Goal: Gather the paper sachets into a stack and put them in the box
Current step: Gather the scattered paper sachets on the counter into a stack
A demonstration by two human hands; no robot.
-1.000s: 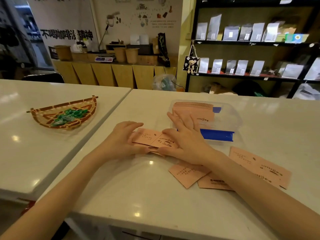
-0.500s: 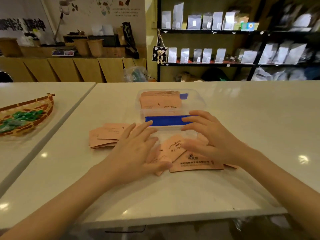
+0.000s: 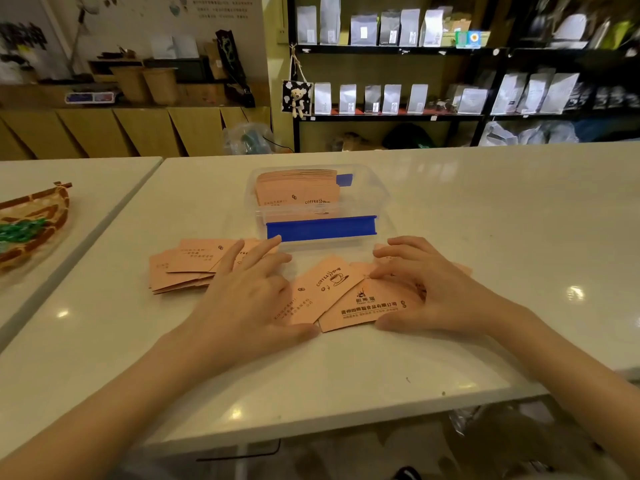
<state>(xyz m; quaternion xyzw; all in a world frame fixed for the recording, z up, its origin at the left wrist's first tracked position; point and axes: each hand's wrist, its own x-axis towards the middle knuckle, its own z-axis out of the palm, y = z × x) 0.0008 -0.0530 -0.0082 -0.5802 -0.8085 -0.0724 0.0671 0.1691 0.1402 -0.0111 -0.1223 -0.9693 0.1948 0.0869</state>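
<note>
A: Table (image 3: 485,209) clearance?
B: Bare right of the box (image 3: 375,192) and along the near edge; a seam runs left.
A: Hands?
B: Left hand (image 3: 242,303) and right hand (image 3: 433,292) lie spread flat on loose sachets (image 3: 325,289), gripping nothing. A sachet pile (image 3: 187,268) lies left; more stand inside the box

Both hands (image 3: 249,303) flat on loose sachets (image 3: 346,296) before the box (image 3: 377,199)

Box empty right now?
No, the box already holds a stack of sachets standing inside, while the left hand and right hand press on loose ones.
</note>
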